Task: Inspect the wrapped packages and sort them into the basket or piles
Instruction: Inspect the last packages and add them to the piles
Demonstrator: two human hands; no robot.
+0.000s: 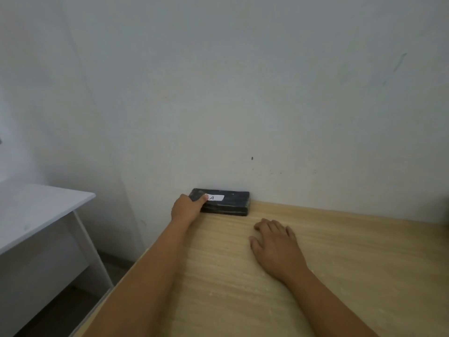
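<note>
**Presently: left hand on package "A" at the far counter corner**

Step in hand, as judged: either setting the black wrapped package (222,201) onto a pile or taking it up for inspection; one frame cannot settle which. It lies flat at 12 o'clock, at the far left corner of the wooden counter (340,251), its back edge against the wall (243,93). It looks like two stacked packages, though this is uncertain. A white label (215,198) marked "A" faces up.

Left hand (185,207): fingers curled round the package's left end, thumb on top touching the label.

Right hand (275,244): fingers spread, palm down, resting on the counter, holding nothing, well short of the package.

No basket in view. Next move calls for locating the remaining packages.

White side table (36,210) at 9 o'clock.
</note>
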